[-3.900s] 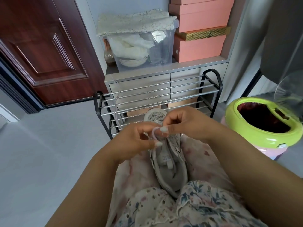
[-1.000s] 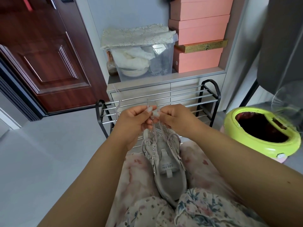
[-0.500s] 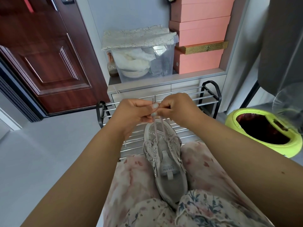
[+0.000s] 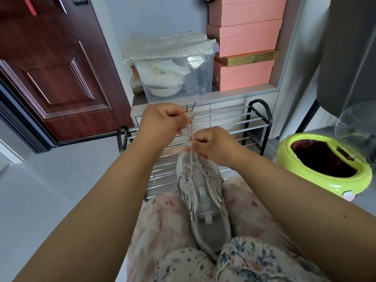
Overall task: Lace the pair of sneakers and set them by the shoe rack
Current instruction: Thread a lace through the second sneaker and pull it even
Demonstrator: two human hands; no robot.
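A pale grey sneaker (image 4: 205, 202) with glittery trim lies between my knees on my lap, toe pointing away. Its pale pink lace (image 4: 190, 131) runs up taut from the toe-end eyelets, both strands together. My left hand (image 4: 162, 121) pinches the two lace ends high above the toe, the tips sticking up past my fingers. My right hand (image 4: 213, 145) pinches the same strands lower, just above the toe. The metal shoe rack (image 4: 252, 125) with a black frame stands right behind the shoe. No second sneaker is in sight.
A lime-green bin (image 4: 325, 165) with a dark liner stands at the right. Behind the rack is a cabinet with a clear storage box (image 4: 177, 78) and stacked pink boxes (image 4: 244, 49). A dark wooden door (image 4: 50, 68) is at the left, grey floor (image 4: 50, 190) beneath.
Both hands have lifted off the tongue area and pulled the lace out long. In the last half second my left hand rose with the ends while my right slid down toward the toe.
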